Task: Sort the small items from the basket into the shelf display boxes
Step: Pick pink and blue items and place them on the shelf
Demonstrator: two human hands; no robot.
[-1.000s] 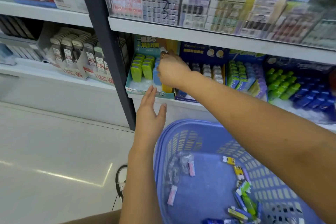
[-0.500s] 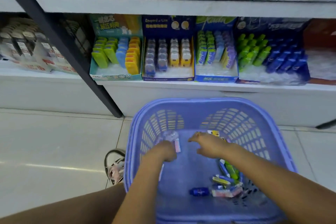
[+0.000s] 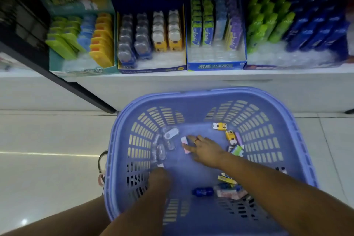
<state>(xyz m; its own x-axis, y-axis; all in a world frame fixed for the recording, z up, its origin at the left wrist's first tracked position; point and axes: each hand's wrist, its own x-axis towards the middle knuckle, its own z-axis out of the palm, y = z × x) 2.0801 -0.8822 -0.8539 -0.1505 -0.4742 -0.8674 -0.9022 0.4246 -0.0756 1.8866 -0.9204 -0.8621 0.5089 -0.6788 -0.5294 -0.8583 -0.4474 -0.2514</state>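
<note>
A second ago the right hand [image 3: 204,149] is up at the teal display box [image 3: 57,63] on the shelf [image 3: 191,77] while the left hand [image 3: 159,176] hovers open beneath it; now both are down inside the purple basket [image 3: 210,92], which stands on the floor in front of the shelf. The right hand lies open, its straight fingers touching a small pink item [image 3: 185,144] on the basket floor, near a cluster of clear packets [image 3: 169,136]. The left hand sits low by the near-left wall, blurred, and I cannot tell whether it holds anything. One placement looks finished and the next pick is beginning. Yellow pieces [image 3: 220,126] and a blue one [image 3: 201,191] also lie in the basket, so much sorting is left
</note>
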